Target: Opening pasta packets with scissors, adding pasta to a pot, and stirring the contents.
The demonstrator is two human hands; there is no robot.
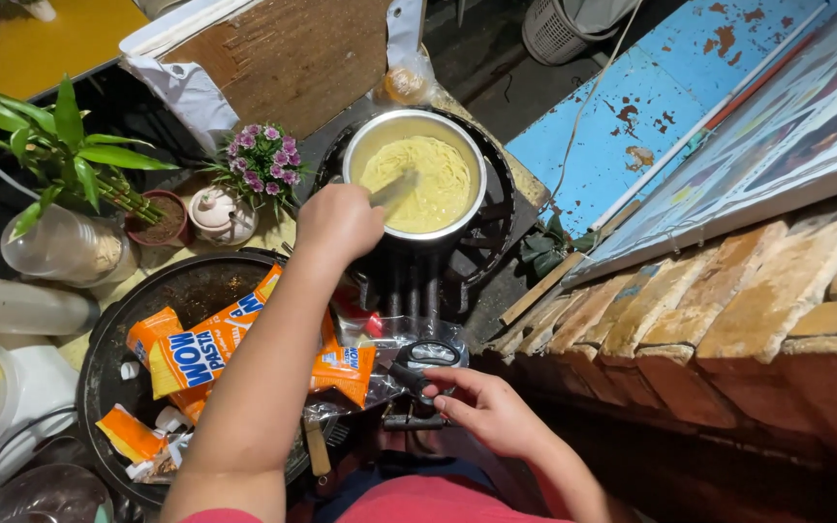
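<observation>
On the burner, a steel pot (pixel 415 174) of yellow noodles, left hand (pixel 339 223) fisted round a utensil (pixel 394 189) inside.

Left hand (pixel 339 221): closed around a utensil (pixel 394 189) dipping into the noodles (pixel 418 184).
Pot (pixel 415 131): steel, on the far burner (pixel 496 208).
Right hand (pixel 486 407): near, fingers at the stove knob (pixel 430 354), perhaps gripping it.
Pan (pixel 186 291): left, holding orange packets (pixel 201 353).

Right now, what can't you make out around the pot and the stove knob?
Head view only:
- Utensil in the pot: blurred, its grip hidden inside the left hand.
- Stove knob: partly covered by the right hand; its setting is unreadable.
- Any flame: hidden under the pot.
- Black pan: partly covered by the forearm and orange packets.
</observation>
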